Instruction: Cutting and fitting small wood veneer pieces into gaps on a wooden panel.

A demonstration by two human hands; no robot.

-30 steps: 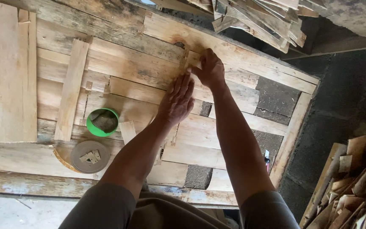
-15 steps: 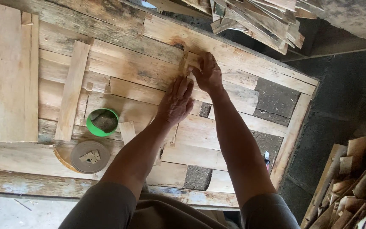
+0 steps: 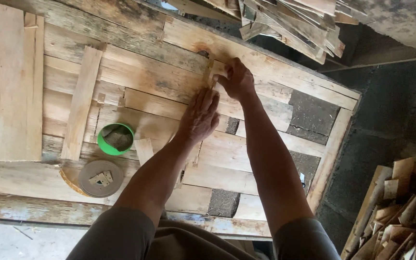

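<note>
Head view: compared with a second ago, the right hand (image 3: 237,79) has barely shifted, its fingers closed on a small wood piece (image 3: 216,71) at the upper boards, while the left hand (image 3: 201,115) stays flat and open, palm down on the wooden panel (image 3: 145,77). The wood piece lies just beyond the left fingertips, under the right fingers. A green cup (image 3: 115,138) and a round lid (image 3: 100,178) sit well to the left.

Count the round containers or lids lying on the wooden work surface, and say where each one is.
2. A green round container lies left of the left hand; a brown round lid lies just below it, near the front edge. Others may be hidden beneath the arms.
</note>
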